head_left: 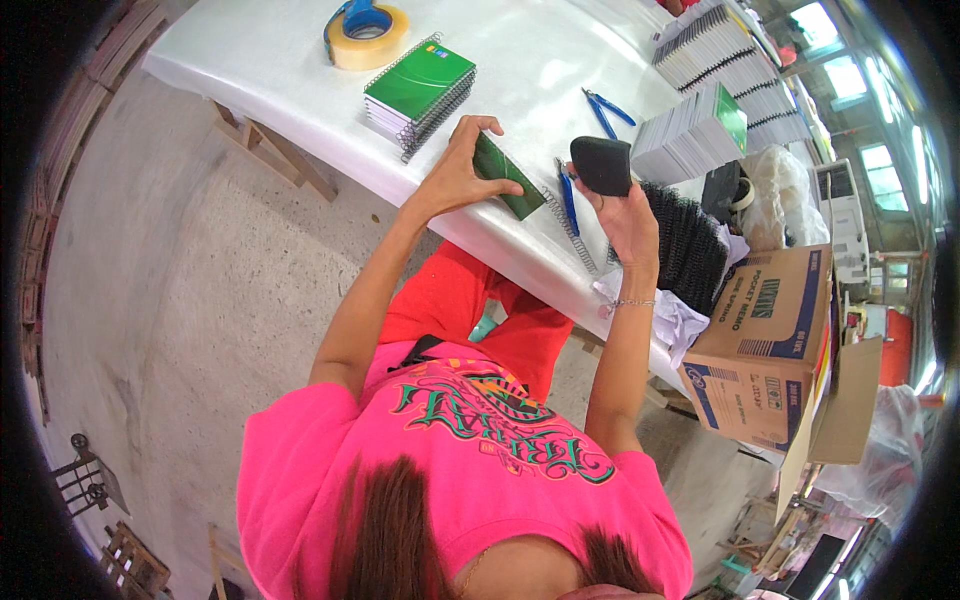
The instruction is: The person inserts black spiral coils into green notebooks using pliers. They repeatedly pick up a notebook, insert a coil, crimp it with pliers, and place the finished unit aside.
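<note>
My left hand (458,180) grips a small green-covered notebook (507,176) at the table edge, thumb and fingers on opposite sides of it. A loose wire spiral (572,232) stretches from the notebook's corner toward my right wrist. In my right hand (632,225) is a black, flat pad-like piece with a curved edge (602,165); its exact kind does not show. Beside that hand lie blue-handled pliers (568,198), with a second blue-handled pair (606,108) farther off. Left of them stands a stack of spiral-bound green notebooks (422,82).
A tape dispenser (368,38) sits at the table's far left. Stacked page blocks (690,138) stand to the right, with more bound stacks (715,50) behind. Black spiral coils (684,245) lie on crumpled paper. An opened cardboard box (765,330) stands right of the table (250,60).
</note>
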Demonstrator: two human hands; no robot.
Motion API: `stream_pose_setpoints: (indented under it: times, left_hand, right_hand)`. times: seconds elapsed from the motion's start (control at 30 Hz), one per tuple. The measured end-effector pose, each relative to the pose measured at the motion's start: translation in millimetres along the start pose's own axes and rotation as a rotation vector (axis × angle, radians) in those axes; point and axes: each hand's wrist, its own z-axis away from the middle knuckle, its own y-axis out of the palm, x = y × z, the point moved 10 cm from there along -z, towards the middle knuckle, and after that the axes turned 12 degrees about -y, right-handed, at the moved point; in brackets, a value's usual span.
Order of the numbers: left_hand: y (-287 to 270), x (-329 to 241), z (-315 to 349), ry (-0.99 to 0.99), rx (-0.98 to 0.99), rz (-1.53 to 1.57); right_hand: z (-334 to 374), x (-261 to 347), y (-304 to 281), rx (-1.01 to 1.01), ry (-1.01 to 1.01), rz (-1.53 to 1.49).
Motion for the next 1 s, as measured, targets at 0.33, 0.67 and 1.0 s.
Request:
stream_pose_setpoints:
  times: [0.33, 0.67, 1.0]
  left_hand:
    - [2.4, 2.1, -0.1, 0.018, 0.023, 0.018]
    - [3.9, 7.1, -1.2, -0.069, 0.037, 0.055]
    - [7.1, 9.0, -1.4, -0.132, 0.127, 0.085]
  right_hand:
    - [21.4, -13.0, -3.9, 0.08, 0.153, 0.22]
    - [27.1, -9.0, 3.4, 0.093, 0.292, 0.713]
    - [11.7, 4.0, -4.7, -0.098, 0.261, 0.878]
